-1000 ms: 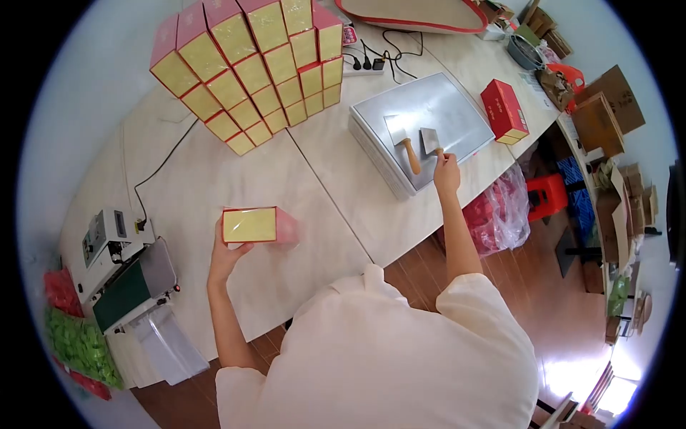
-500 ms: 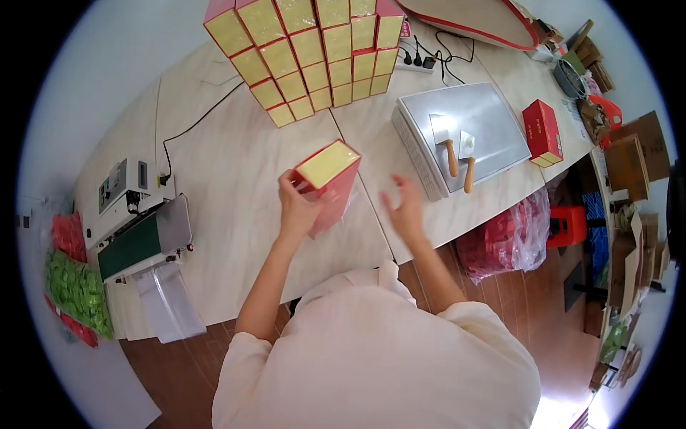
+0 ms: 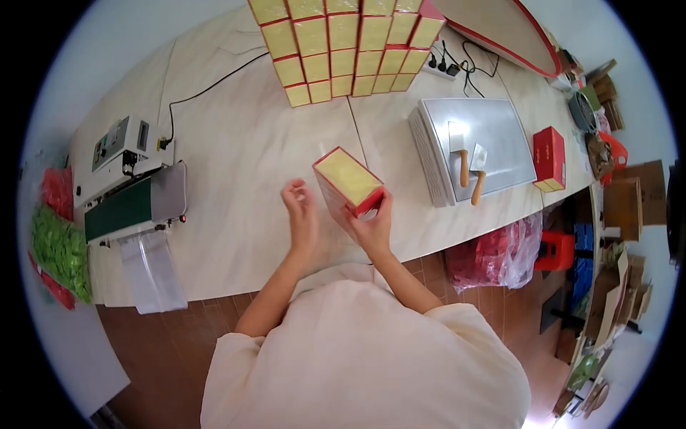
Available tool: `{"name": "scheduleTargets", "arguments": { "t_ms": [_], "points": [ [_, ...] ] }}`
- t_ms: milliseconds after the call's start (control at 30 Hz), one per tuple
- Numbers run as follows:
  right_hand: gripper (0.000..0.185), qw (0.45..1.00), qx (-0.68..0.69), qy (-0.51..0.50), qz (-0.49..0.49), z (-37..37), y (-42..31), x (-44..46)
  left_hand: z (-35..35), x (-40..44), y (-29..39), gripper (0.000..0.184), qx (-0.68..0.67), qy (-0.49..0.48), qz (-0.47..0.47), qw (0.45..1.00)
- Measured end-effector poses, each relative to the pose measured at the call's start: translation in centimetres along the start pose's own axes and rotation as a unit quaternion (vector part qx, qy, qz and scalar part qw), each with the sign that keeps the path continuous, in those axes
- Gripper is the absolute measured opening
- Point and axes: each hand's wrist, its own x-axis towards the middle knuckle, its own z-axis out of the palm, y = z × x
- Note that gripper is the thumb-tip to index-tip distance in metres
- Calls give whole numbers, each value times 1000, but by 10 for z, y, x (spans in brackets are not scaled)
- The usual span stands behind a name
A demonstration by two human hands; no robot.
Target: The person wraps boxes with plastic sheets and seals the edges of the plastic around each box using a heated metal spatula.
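A red box with a pale yellow end face (image 3: 348,175) stands tilted over the table in front of me, its yellow end turned up. My right hand (image 3: 375,227) grips its near right corner, thumb and fingers around the red side. Just left of the box is my left hand (image 3: 301,213), apart from it, fingers loosely bent and holding nothing. Beyond the box rises a stack of similar red boxes (image 3: 314,39) with yellow ends, some with a shiny clear film.
Right of the box, a flat silver-topped unit (image 3: 500,121) carries two wooden-handled scrapers (image 3: 477,175). Another red box (image 3: 549,157) stands beyond it. On the left is a machine with a green belt (image 3: 118,214). A power strip (image 3: 439,66) with cords lies at the back.
My left hand has let go of the box and moved off to its left. My right hand has come in and taken hold of the box, which has turned.
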Motion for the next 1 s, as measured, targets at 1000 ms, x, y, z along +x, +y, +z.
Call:
{"name": "scheduleTargets", "arguments": {
  "t_ms": [1000],
  "points": [
    [32,814,-570,97,-50,-152,28,147,-72,7,80,31,166,52,128,976]
  ]
}}
